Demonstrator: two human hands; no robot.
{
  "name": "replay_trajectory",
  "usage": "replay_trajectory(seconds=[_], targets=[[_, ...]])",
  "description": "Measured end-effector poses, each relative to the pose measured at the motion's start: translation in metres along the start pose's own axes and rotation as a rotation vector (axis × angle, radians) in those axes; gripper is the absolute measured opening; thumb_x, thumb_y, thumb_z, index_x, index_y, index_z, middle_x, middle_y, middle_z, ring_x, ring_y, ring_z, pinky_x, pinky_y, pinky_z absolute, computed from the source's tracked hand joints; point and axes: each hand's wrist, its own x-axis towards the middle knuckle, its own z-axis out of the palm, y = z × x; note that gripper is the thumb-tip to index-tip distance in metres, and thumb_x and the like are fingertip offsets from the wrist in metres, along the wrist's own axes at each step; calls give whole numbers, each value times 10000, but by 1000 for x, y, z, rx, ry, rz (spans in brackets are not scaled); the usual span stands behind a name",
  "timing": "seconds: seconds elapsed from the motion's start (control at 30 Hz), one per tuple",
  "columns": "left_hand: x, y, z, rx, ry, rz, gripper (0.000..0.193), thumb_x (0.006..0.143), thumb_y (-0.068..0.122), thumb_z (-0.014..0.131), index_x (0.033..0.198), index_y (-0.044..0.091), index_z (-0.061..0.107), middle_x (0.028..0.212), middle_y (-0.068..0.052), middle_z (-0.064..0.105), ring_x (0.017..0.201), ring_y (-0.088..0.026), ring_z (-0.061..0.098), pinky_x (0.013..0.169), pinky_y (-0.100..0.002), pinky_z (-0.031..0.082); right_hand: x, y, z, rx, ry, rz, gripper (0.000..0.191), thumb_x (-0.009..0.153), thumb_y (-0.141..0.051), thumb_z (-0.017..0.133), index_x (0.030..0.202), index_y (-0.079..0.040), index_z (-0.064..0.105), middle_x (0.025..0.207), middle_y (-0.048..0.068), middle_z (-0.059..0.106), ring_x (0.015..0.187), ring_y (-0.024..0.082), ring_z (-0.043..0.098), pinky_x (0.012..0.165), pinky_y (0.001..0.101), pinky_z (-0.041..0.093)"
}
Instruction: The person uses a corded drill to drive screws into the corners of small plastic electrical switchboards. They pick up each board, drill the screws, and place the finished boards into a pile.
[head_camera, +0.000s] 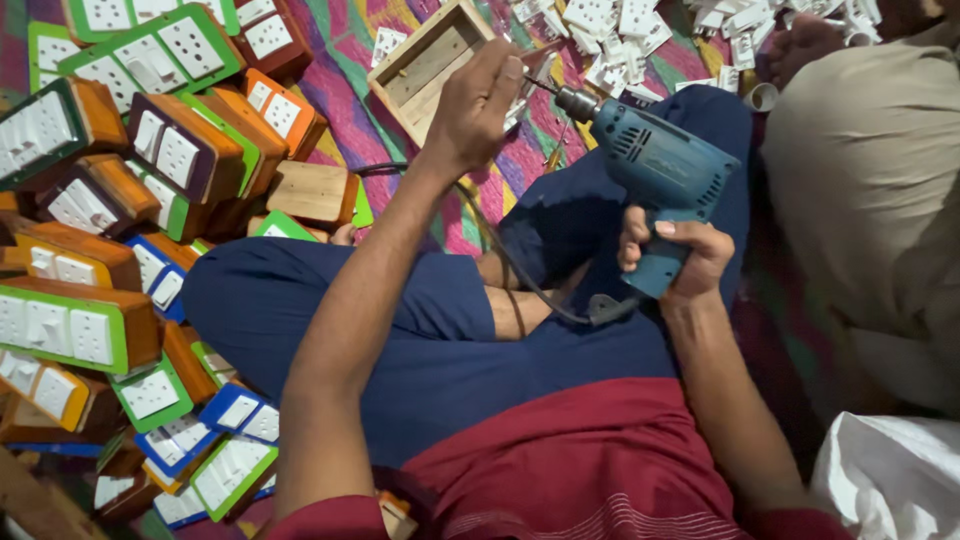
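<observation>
Two hands, right (672, 252) gripping blue drill (655, 170), left (478, 105) pinching its bit (540, 88)

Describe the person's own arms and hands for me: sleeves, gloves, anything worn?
Both hands are bare: no gloves, rings or watch show on the left hand or the right hand. The forearms are uncovered too. Short dark red sleeves show only at the bottom edge, part of a red shirt with thin pale stripes. The nails are short and plain.

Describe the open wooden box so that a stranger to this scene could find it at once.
Start at the striped pink cloth covering the floor. Above the left hand lies an open, pale wooden box. Unlike the piled boxes with white switch plates nearby, it has no faceplate and shows a bare interior.
</observation>
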Motion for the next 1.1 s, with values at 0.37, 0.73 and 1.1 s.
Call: replay_trajectory(seconds=[0.37,0.73,1.1], targets=[[4,-6,-4,76,159,-44,389,1110,346,488,941,24,626,752,-161,596,687,-292,609,638,-405,439,0,3,12,-72,-38,-13,637,759,-32,601,1359,153,492,1001,247,618,638,221,597,588,384,531],[2,-8,-1,119,216,-35,383,1111,336,492,924,28,622,789,-166,605,732,-348,611,668,-438,449,-1,3,21,-58,-68,10,727,761,-13,582,1443,167,407,1001,254,621,621,224,600,578,383,537],[-1,-16,6,107,223,-61,403,1128,381,444,979,68,649,764,-118,587,682,-233,581,645,-384,431,2,4,20,32,-114,25,679,814,19,577,1445,205,412,952,274,634,719,291,687,616,387,590]])
